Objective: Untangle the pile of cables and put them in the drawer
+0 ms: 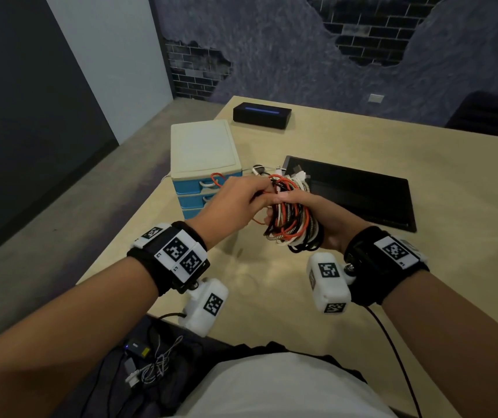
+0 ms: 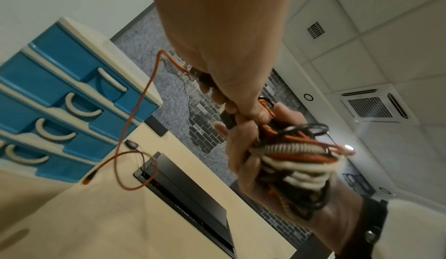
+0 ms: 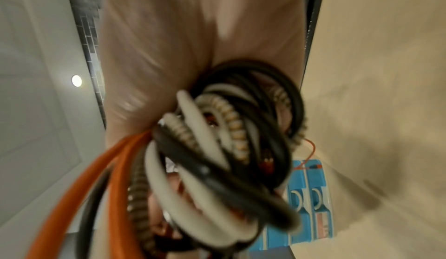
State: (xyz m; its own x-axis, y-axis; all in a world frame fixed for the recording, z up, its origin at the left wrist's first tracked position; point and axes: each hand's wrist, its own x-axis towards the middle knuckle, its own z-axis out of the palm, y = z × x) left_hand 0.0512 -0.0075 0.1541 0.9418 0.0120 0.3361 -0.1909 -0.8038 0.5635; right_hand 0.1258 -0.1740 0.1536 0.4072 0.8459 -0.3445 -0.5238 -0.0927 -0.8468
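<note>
Progress: early in the task, by my reading. The cables are one knotted mass and every blue drawer in view looks closed, so nothing appears stowed yet.
Right hand (image 1: 308, 212): nearest the viewer, palm turned up, fingers and thumb curled round the tangled bundle of orange, white, black and braided cables (image 1: 294, 224), which it holds lifted above the pale wooden surface (image 1: 271, 282).
Left hand (image 1: 238, 200): just beside the right and touching the bundle, fingers closed in a pinch at the bundle's top, gripping a thin orange cable (image 2: 135, 122).
Orange cable: from the left wrist view it runs out of the left hand, loops down in the air and ends in a plug hanging close over the surface, in front of the drawers.
Remaining: judged from this, each cable must be worked free, a drawer opened, and the cables laid inside.
Drawer unit: a small cream-topped plastic chest with blue drawers (image 1: 202, 164) stands on the surface just beyond the hands, to the left.
Beside it: a flat black rectangular panel (image 1: 359, 191) lies to the right, with a few loose cable ends near its edge.
Farthest: a black rectangular box with a blue strip (image 1: 261, 114) near the surface's far edge.
</note>
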